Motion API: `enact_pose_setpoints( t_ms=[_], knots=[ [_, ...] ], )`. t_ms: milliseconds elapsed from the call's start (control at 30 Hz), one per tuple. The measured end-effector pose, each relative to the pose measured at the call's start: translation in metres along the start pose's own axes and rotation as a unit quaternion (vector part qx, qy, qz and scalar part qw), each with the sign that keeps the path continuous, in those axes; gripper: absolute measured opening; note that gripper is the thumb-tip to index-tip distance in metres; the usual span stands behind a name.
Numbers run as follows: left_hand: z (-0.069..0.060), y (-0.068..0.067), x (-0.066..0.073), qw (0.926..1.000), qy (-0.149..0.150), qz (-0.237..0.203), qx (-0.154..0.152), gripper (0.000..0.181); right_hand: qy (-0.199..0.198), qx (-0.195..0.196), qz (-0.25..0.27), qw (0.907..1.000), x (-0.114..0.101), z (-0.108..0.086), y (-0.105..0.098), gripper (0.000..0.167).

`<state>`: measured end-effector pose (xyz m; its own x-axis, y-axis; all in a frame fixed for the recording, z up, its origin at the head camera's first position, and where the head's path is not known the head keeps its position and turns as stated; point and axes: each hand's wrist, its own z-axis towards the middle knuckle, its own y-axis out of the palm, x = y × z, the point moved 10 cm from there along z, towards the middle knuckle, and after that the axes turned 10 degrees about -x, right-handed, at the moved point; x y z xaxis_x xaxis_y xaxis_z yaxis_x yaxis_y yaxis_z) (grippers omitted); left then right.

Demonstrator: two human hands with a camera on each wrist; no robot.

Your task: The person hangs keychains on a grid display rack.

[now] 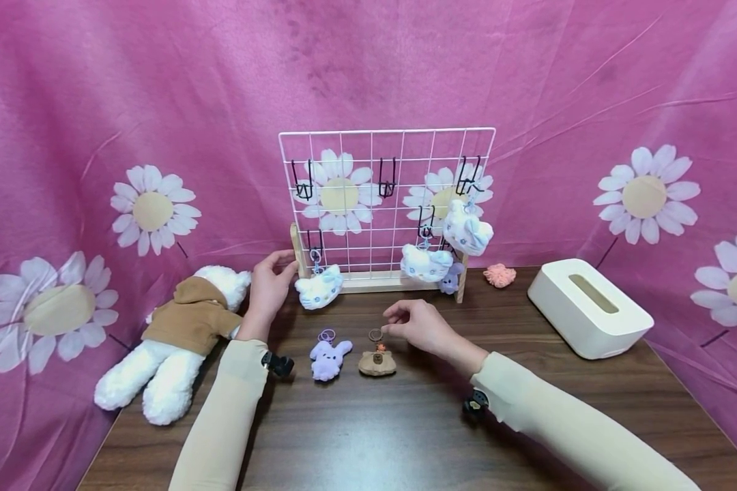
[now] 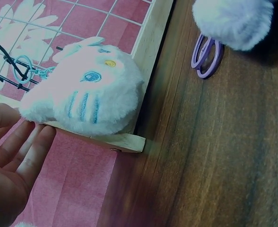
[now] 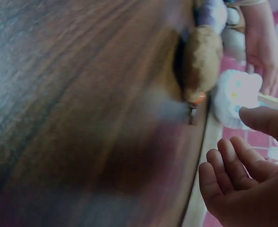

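Observation:
In the head view my left hand (image 1: 270, 283) is at the left wooden post of a white wire grid rack (image 1: 377, 281). Its fingertips rest against the post, beside a hanging white cat plush keychain (image 2: 99, 90). My right hand (image 1: 422, 326) hovers just right of a brown plush keychain (image 1: 377, 364) with a metal ring, lying on the table. The right wrist view shows that hand's thumb (image 3: 262, 118) apart from loosely bent fingers, nothing between them. A purple bunny plush keychain (image 1: 327, 360) lies left of the brown one, its purple ring (image 2: 207, 59) toward the rack.
More white cat plushes (image 1: 426, 263) and a purple plush (image 1: 451, 278) hang at the rack's right, on black hooks. A white teddy bear (image 1: 187, 331) in a brown hoodie lies left. A pink fuzzy piece (image 1: 500, 275) and a white tissue box (image 1: 589, 310) are right.

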<state>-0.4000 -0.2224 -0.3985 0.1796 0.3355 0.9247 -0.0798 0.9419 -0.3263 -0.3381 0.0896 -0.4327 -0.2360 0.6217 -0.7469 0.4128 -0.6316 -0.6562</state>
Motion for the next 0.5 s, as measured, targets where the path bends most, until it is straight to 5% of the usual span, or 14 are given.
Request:
enact_pose_setpoints(
  t_ms=[200, 400, 500],
  knots=[
    [0.000, -0.001, 0.001, 1.0000, 0.004, 0.005, 0.004, 0.031, 0.000, -0.044, -0.020, 0.9988, 0.004, 0.010, 0.021, 0.030],
    [0.000, -0.001, -0.001, 1.0000, 0.005, 0.005, 0.005, 0.031, 0.001, -0.037, -0.031, 0.9988, 0.006, 0.018, 0.027, 0.029],
    [0.000, -0.001, -0.001, 1.0000, 0.006, 0.005, 0.005, 0.032, -0.006, -0.031, -0.053, 0.9981, 0.023, 0.031, 0.034, 0.028]
  ],
)
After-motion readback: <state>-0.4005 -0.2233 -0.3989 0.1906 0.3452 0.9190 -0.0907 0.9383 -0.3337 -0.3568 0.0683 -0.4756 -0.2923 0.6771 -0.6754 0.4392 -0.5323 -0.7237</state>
